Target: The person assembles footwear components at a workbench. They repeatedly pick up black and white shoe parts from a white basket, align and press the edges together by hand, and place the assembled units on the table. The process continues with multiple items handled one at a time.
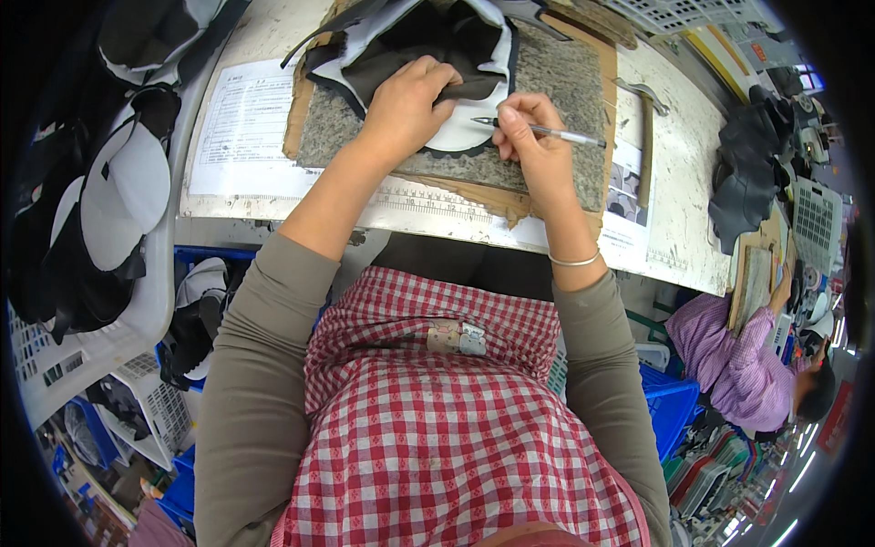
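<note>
My left hand [407,107] grips the dark lining of a shoe upper [464,126], its fingers curled over the folded edge. The upper is black outside with a white backing, and its lower border is notched. My right hand [540,146] pinches a clear-barrelled pen [576,138] between thumb and fingers. The pen's dark tip points left, over the white backing; whether it touches cannot be made out. Beneath the upper lies a speckled grey stone slab [576,80].
A hammer [647,137] lies right of the slab, and a printed sheet [241,114] lies left. A ruler strip [428,202] runs along the table's near edge. At left, a white basket [157,305] holds more uppers. Black pieces [749,173] lie right; a co-worker [734,360] sits beyond.
</note>
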{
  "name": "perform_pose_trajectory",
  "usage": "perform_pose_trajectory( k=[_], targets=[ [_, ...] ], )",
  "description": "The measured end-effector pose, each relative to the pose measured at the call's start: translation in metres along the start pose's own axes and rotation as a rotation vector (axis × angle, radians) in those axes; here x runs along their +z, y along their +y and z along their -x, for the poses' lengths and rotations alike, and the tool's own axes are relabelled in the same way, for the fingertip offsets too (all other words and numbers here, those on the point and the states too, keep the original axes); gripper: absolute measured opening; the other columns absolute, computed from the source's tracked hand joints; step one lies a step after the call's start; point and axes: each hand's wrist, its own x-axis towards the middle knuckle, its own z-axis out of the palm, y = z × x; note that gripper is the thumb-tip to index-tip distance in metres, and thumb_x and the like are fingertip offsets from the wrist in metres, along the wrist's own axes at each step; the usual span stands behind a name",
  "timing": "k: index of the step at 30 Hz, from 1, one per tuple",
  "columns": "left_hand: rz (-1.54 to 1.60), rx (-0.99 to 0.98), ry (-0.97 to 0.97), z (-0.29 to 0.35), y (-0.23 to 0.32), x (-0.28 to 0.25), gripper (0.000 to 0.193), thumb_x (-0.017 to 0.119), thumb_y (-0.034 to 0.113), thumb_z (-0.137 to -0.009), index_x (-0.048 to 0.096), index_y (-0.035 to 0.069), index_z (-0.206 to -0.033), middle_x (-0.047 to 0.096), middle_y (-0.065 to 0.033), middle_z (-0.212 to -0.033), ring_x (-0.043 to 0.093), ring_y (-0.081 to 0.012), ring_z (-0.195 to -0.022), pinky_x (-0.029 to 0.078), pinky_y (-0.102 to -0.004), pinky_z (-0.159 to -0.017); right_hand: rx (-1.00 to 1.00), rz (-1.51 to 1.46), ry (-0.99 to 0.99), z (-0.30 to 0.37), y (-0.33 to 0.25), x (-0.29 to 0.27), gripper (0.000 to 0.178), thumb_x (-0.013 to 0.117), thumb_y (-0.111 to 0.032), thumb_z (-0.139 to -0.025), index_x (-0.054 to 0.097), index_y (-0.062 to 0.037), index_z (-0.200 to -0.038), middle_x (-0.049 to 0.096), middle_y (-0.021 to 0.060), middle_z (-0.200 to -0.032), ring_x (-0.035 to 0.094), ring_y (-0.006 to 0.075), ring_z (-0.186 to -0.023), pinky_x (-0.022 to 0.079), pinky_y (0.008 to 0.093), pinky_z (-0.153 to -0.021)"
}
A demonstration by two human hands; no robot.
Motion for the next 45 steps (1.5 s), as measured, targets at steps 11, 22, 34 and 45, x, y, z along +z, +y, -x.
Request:
perform_pose_trajectory(
  k=[11, 22, 34, 45],
  targets=[
    [0.055, -0.03, 0.048, 0.002, 0.001, 0.001, 0.025, 0.078, 0.013, -0.083, 0.07, 0.008, -0.106, 0.066, -0.0071, -0.099, 0.066, -0.0299, -0.094, 0.054, -0.0384, -0.082, -0.173, 0.422, 0.069, 0.003, 0.011, 0.01, 0.025, 0.076, -0.017, -0.095, 0.058, -0.0033, -0.086, 0.064, 0.0003, -0.074, 0.054, 0.0054, -0.066, 0.045, 0.0239, -0.059],
    [0.033, -0.049, 0.008, 0.003, 0.005, 0.0, 0.025, 0.078, 0.011, -0.082, 0.07, 0.008, -0.106, 0.065, -0.0064, -0.102, 0.065, -0.0285, -0.099, 0.054, -0.0384, -0.085, -0.202, 0.433, 0.022, 0.002, 0.014, 0.01, 0.026, 0.075, -0.019, -0.094, 0.059, -0.0035, -0.081, 0.061, 0.0007, -0.069, 0.049, 0.0072, -0.062, 0.041, 0.0263, -0.055],
    [0.479, -0.366, 0.496, -0.034, 0.0, -0.02, 0.024, 0.079, 0.007, -0.081, 0.073, 0.01, -0.104, 0.054, -0.0139, -0.139, 0.048, -0.0302, -0.132, 0.043, -0.0424, -0.11, -0.159, -0.014, 0.287, 0.087, 0.005, -0.045, 0.019, 0.068, -0.014, -0.098, 0.053, -0.0086, -0.087, 0.051, -0.0013, -0.079, 0.043, 0.0048, -0.065, 0.035, 0.0218, -0.056],
    [0.002, 0.313, 0.205, -0.089, 0.009, -0.044, 0.045, 0.075, 0.014, -0.089, 0.065, 0.011, -0.133, 0.066, -0.0114, -0.131, 0.059, -0.0324, -0.126, 0.047, -0.0422, -0.106, -0.142, -0.079, 0.232, 0.13, 0.013, -0.068, 0.03, 0.056, -0.027, -0.108, 0.06, -0.0008, -0.094, 0.045, -0.0015, -0.069, 0.037, 0.0059, -0.057, 0.026, 0.0235, -0.052]
  ],
)
